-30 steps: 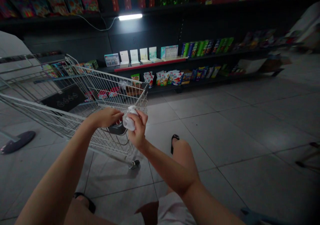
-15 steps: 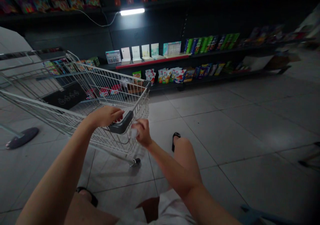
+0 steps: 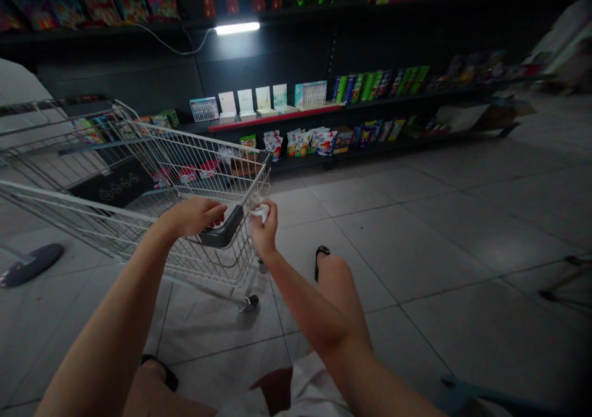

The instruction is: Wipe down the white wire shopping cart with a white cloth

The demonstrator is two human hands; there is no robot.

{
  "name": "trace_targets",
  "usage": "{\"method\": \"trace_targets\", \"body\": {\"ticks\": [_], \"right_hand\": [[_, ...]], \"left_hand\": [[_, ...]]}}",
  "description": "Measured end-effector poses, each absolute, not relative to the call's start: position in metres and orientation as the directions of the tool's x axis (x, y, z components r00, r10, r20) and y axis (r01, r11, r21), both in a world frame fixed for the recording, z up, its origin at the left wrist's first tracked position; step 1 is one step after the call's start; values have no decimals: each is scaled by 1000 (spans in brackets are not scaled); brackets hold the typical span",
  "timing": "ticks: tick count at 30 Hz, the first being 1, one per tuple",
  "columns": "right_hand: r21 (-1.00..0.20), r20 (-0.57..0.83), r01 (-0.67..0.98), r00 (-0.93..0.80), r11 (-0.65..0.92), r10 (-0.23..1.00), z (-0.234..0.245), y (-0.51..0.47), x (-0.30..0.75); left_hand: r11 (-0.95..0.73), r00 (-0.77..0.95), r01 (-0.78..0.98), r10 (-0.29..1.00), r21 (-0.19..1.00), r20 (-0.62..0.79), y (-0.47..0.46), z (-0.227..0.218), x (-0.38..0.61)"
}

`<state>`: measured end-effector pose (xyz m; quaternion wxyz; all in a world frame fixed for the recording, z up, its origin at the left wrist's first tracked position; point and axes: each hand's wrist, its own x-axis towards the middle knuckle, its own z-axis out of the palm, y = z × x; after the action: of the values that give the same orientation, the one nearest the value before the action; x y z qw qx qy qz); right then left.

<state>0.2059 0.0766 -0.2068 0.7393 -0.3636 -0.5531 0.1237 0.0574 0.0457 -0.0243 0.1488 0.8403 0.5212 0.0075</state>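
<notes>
A metal shopping cart with a wire basket stands in front of me to the left. My left hand rests at its near end, with fingers curled over the rim beside the dark grey corner piece. My right hand is closed on a crumpled white cloth or tissue, just right of that corner. It is held against or very close to the wires of the cart's end; contact is hard to make out. A dark panel with pale round marks shows inside the basket.
Behind the cart runs a dark store shelf with boxes, snack bags, green and blue cans and a lit tube lamp. A round black stand base is at left. Under me is a grey tiled floor.
My right hand has moved up along the cart's end with the white cloth. My left hand keeps its place on the rim. The view has shifted slightly.
</notes>
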Motion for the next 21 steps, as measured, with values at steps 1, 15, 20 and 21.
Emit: {"method": "trace_targets", "body": {"ticks": [1,15,20,21], "right_hand": [[-660,743,226,341,717,576,-207,67,202],[-834,551,219,378,506,744,-272,40,187],[-727,679,238,108,644,726,-310,14,192],[-744,661,237,126,624,740,-316,22,196]], "left_hand": [[-415,459,873,877,257,-141,45,-24,58],[-413,449,885,880,217,-156,49,-22,60],[-418,454,882,878,219,-154,45,-21,57],[-411,447,885,880,218,-158,44,-20,56]]}}
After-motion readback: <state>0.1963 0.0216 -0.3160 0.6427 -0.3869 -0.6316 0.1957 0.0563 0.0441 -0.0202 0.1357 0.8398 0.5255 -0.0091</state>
